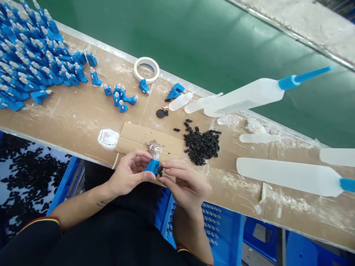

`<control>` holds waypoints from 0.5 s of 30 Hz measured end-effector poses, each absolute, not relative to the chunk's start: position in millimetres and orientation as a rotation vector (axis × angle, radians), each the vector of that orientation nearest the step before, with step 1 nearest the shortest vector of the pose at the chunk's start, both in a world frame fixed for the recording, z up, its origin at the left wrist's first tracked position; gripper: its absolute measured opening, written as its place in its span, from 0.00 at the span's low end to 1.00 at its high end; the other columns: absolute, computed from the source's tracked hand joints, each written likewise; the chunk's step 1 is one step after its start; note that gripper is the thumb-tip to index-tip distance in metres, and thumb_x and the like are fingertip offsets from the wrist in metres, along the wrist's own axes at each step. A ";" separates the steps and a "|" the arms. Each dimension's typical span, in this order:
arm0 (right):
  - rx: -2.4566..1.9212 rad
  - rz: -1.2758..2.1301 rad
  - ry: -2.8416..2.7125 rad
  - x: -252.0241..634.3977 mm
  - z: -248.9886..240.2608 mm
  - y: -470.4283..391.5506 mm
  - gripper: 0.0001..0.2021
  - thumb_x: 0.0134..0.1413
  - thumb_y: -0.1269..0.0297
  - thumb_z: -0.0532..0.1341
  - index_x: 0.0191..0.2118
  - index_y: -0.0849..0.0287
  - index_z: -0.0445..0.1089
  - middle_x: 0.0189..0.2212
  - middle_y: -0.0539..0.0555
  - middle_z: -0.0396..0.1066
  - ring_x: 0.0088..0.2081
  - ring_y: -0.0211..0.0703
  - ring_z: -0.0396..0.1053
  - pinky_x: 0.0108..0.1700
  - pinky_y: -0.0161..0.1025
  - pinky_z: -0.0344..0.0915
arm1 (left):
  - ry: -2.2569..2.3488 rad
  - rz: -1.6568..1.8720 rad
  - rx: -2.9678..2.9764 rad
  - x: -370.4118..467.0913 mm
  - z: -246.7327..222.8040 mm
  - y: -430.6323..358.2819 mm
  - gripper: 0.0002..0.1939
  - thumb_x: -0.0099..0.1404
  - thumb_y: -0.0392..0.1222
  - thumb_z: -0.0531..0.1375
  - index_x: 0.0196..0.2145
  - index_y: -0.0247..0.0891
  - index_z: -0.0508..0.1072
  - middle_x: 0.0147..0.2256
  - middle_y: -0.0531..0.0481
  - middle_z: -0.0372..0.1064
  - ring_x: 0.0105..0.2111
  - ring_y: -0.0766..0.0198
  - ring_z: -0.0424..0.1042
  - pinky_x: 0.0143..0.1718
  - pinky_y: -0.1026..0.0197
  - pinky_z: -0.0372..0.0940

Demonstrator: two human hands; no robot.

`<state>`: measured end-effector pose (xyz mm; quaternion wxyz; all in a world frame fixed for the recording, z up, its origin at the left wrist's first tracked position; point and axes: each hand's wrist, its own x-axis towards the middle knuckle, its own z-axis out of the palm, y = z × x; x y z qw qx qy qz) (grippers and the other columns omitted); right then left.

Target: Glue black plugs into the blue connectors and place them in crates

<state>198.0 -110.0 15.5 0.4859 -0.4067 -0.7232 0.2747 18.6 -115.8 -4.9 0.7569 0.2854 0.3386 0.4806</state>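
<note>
Left hand [129, 177] fingers pinch a blue connector [152, 166]; right hand [185, 183] fingers seemingly press a black cap [160, 170] on

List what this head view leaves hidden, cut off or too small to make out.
- Small black piece at the blue part: the right hand fingers cover most of it.
- Blue part's underside: hidden by the left hand.
- Pile of blue parts: cut off by the left edge.
- Lower white bottle: nozzle cut off at right.
</note>
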 end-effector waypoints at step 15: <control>-1.020 0.417 -2.231 188.6 26.1 -124.5 0.22 0.58 0.81 0.62 0.57 0.61 0.70 0.51 0.63 0.76 0.51 0.52 0.75 0.51 0.50 0.77 | 0.946 1.070 0.836 12.2 -8.0 -122.6 0.17 0.58 0.42 0.72 0.44 0.38 0.76 0.39 0.46 0.79 0.39 0.62 0.79 0.41 0.63 0.75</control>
